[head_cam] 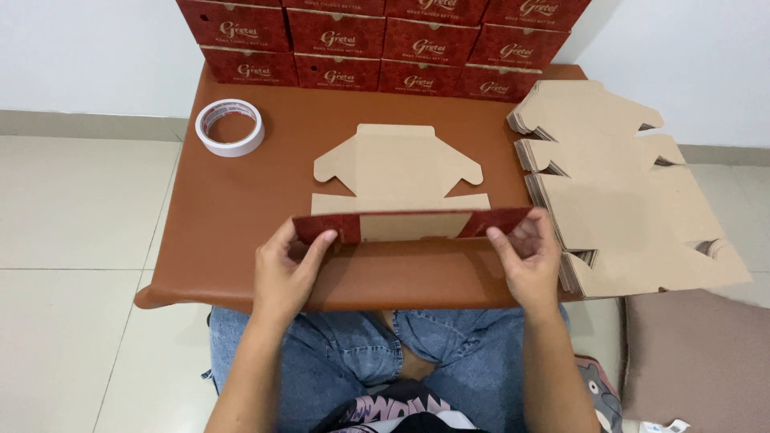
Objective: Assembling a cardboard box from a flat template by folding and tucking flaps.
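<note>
Both hands, left hand (287, 265) and right hand (525, 258), pinch the box blank's (399, 172) front flap (413, 226); I'd crease evenly along the score.

Tape roll (230, 127) left of flat carton (399, 172)

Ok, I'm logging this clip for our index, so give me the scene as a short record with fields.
surface: brown table
left hand: holds the left end of the folded-up flap of the flat box blank
right hand: holds the flap's right end
blank: brown inside up, red outside showing on the flap
stack of blanks: right of the hands
tape roll: far left
red boxes: stacked along the wall
</note>
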